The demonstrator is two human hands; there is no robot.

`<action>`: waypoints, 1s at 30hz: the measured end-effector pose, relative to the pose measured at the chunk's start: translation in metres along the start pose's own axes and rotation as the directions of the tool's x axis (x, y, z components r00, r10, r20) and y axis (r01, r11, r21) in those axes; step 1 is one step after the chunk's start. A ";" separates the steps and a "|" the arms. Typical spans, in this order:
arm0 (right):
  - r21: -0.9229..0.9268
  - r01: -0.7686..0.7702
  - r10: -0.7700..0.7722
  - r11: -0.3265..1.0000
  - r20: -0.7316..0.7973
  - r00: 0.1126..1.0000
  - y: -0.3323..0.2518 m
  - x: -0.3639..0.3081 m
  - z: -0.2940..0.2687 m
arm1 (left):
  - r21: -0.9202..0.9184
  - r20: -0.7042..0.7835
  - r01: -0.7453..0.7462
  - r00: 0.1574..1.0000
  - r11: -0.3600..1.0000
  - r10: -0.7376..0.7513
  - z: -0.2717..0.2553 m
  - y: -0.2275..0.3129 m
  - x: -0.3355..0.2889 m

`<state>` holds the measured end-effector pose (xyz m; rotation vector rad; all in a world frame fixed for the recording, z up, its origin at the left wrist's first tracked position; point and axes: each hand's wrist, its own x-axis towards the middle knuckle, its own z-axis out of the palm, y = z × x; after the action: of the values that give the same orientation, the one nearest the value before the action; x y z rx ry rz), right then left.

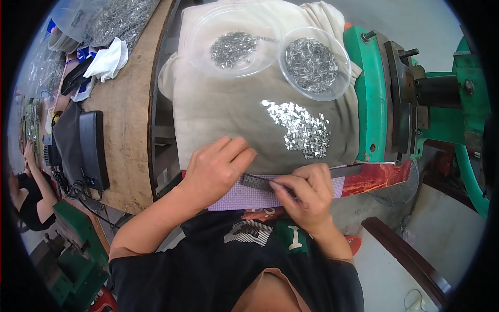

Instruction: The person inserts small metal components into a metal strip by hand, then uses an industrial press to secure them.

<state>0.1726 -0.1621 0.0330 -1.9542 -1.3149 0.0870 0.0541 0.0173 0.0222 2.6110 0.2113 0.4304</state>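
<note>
A dark, narrow strip with fine rows of marks or slots (255, 181) lies across the space between my hands, low in front of my chest. My right hand (310, 195) is closed round its right end, thumb on top. At the strip's left end my left hand (218, 165) is closed, fingers bent and tips pressed together; whatever they pinch is hidden. Just beyond my hands a loose pile of small shiny metal flakes (306, 132) rests on a beige cloth (218, 119). Farther back, a wide clear dish (200, 57) and a clear round tub (340, 86) hold many small metal pins.
A green machine (371, 99) with bolts and a dark shaft borders the cloth at right. On the left runs a wooden table (127, 109) with a black adapter box (93, 151), cables and a white glove (108, 60). Another person's arm (41, 179) shows at far left.
</note>
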 end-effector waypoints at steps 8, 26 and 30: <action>-0.029 0.083 -0.082 0.996 0.021 0.996 -0.013 -0.003 0.026 | 0.245 0.076 -0.206 0.978 0.947 0.193 -0.004 -0.002 0.002; -0.070 0.072 -0.070 0.995 0.034 0.997 -0.019 -0.005 0.029 | -0.033 -0.195 -0.063 0.979 0.997 0.055 -0.046 -0.009 0.060; -0.086 0.074 -0.071 0.994 0.029 0.997 -0.019 -0.006 0.031 | -0.062 -0.256 -0.154 0.957 0.986 0.134 -0.032 -0.004 0.089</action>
<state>0.1415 -0.1468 0.0211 -1.9818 -1.4270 0.0200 0.1268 0.0546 0.0700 2.4961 0.0838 0.8060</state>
